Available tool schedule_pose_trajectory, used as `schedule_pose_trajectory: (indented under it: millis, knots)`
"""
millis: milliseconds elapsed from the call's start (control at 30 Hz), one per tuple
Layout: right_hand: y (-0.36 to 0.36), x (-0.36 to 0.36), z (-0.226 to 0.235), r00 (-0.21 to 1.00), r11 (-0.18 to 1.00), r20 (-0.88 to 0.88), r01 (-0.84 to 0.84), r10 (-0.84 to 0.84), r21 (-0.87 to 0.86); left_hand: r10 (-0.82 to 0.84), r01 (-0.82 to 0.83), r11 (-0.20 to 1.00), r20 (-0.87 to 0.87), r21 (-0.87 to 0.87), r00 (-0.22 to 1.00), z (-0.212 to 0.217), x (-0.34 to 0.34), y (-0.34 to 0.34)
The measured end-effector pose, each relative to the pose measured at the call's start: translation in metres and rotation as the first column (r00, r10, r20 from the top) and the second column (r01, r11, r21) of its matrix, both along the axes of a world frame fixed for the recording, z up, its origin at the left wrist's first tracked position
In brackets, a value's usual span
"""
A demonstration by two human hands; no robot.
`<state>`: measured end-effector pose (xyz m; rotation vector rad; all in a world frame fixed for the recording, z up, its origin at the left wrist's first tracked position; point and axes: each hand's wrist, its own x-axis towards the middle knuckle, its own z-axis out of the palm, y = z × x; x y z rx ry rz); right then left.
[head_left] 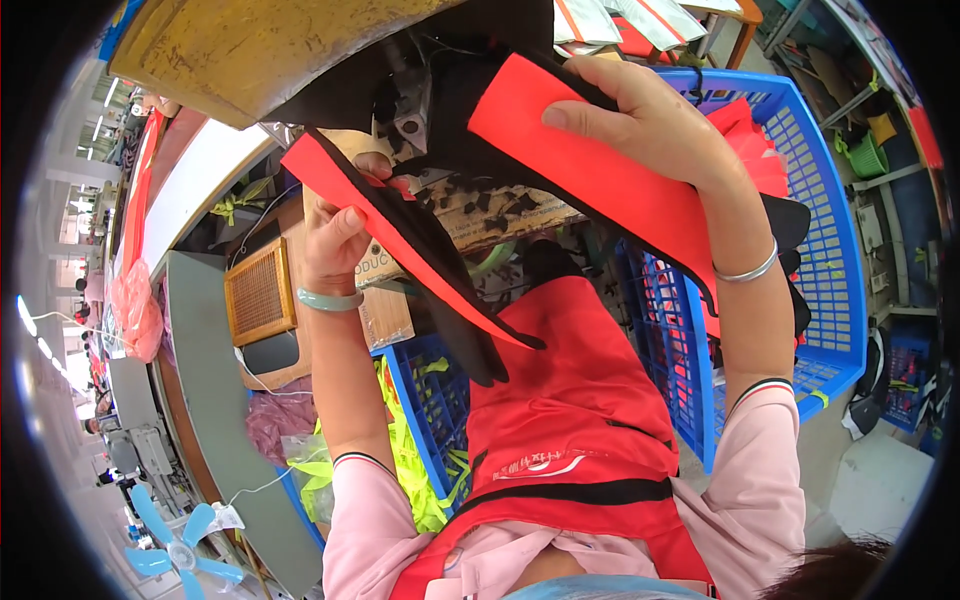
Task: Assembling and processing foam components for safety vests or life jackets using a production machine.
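A long red and black fabric piece is held up in front of the person, stretched between both hands above the lap. Its right end, mostly red, is gripped by the right hand, whose fingers are folded over the top edge, so that grip is closed on the cloth. The left end, a red strip edged in black that tapers down to a point, is pinched by the left hand, with the thumb laid on the near face; that grip is closed on the fabric too. A pale green bangle is worn on the left wrist and a silver bangle on the right.

Behind the fabric, a sewing machine is seen, with a yellowish surface above it. A red apron is worn over the lap below. A large blue crate stands to the right, with more red cloth in it. A smaller blue crate with yellow-green strips sits lower left, and a blue fan lies further left.
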<state>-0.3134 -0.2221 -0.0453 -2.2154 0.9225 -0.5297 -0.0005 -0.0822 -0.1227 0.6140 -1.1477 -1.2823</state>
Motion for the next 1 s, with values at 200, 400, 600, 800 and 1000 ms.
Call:
schedule_pose_trajectory:
  millis: [200, 400, 600, 800, 1000]
  knots:
    - [-0.007, 0.000, -0.005, 0.976, 0.986, 0.201, -0.055, 0.086, -0.155, 0.026, -0.025, 1.000, -0.023, 0.018, 0.999, -0.001, 0.000, -0.003]
    - [-0.001, -0.001, 0.001, 0.998, 0.998, -0.006, -0.057, 0.057, 0.014, 0.033, -0.033, 0.999, -0.015, 0.000, 0.999, -0.014, 0.002, 0.002]
    - [-0.003, 0.005, -0.010, 0.999, 0.996, 0.032, -0.004, 0.007, -0.089, 0.074, -0.072, 0.996, -0.063, 0.045, 0.995, -0.021, 0.009, 0.001]
    - [-0.007, 0.005, -0.020, 0.978, 0.955, 0.201, 0.013, 0.049, -0.297, 0.117, -0.113, 0.993, -0.090, 0.044, 0.989, -0.028, 0.016, -0.005]
    - [-0.010, 0.003, -0.012, 0.976, 0.967, 0.206, -0.017, 0.071, -0.253, 0.101, -0.099, 0.995, -0.090, 0.023, 0.991, -0.029, 0.019, -0.006]
